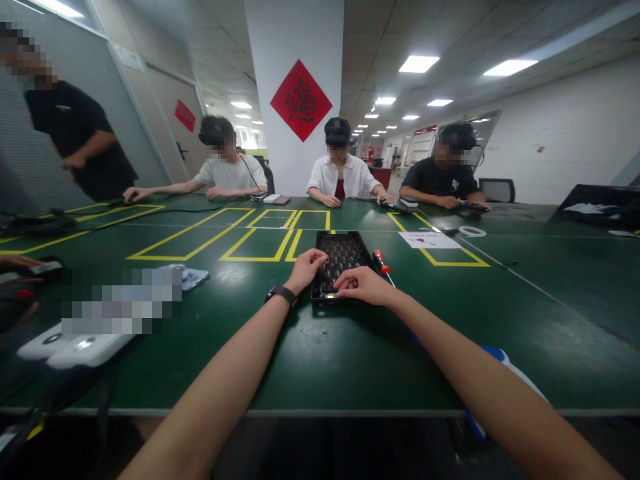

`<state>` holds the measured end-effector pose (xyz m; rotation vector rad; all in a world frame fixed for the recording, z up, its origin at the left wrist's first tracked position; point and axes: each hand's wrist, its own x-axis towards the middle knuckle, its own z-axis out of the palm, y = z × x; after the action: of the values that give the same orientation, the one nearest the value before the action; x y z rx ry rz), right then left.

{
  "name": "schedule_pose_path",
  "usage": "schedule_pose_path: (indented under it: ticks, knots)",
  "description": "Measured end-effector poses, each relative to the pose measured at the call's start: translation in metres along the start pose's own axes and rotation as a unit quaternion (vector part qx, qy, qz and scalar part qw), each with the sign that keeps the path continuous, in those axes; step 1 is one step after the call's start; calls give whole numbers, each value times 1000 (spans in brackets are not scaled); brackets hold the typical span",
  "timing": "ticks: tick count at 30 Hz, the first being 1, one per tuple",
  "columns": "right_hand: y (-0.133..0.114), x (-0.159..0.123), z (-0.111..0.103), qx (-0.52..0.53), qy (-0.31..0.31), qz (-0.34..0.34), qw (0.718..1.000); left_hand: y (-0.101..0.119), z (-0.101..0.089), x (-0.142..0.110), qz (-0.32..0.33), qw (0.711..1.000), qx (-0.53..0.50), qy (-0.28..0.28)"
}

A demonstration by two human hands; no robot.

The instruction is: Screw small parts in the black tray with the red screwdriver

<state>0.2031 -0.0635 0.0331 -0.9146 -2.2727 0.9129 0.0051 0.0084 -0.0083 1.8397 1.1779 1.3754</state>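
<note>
Reading from the black tray as the centre of our clock, with twelve pointing away from us across the green bench, we find little writing that comes clear. On the pillar toward twelve, a red diamond sign carries dark characters we cannot make out. At two o'clock on the bench lies a white sheet with a dark red mark and print too small for us to read; just past it sits a white ring. Toward one o'clock, a seated person's black shirt bears pale lettering, also unclear to us.

The tray lies flat in front of us, open at the top, its inside patterned with rows of dark shapes and light glints; we cannot tell whether those are loose pieces or moulded in. Our left grip is at its ten o'clock side, thumb and fingers nearly together. Our right grip curls over its four o'clock corner, near a small pale piece. Whether either has hold of anything, we cannot tell. A red-handled screwdriver lies just beside the tray at three.
</note>
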Motion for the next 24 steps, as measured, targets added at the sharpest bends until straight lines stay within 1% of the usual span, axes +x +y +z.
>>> schedule_pose_path:
  ticks: [6, 8, 10, 13, 16, 19, 24]
  knots:
    - [-4, 0, -3, -40, -3, 3, 999, 3, -2, -6, 16, 1000, 4, -1]
    - [-4, 0, -2, -47, 23, -5, 999, 6, -2, -7, 12, 1000, -1, 1]
    - [-4, 1, 0, -50, 78, -11, 996, 11, -3, -9, 11, 1000, -11, -3]
    - [-5, 2, 3, -67, 170, -12, 983, 24, -3, -12, 17, 999, -18, -36]
    - [-4, 2, 4, -90, 225, -10, 970, 38, -2, -16, 34, 996, -12, -84]
    - [-3, 3, 3, -78, 246, -15, 966, 49, 0, -20, 41, 990, -27, -130]
    - [-4, 4, 1, -22, 241, -30, 970, 56, 1, -24, 15, 985, -78, -154]
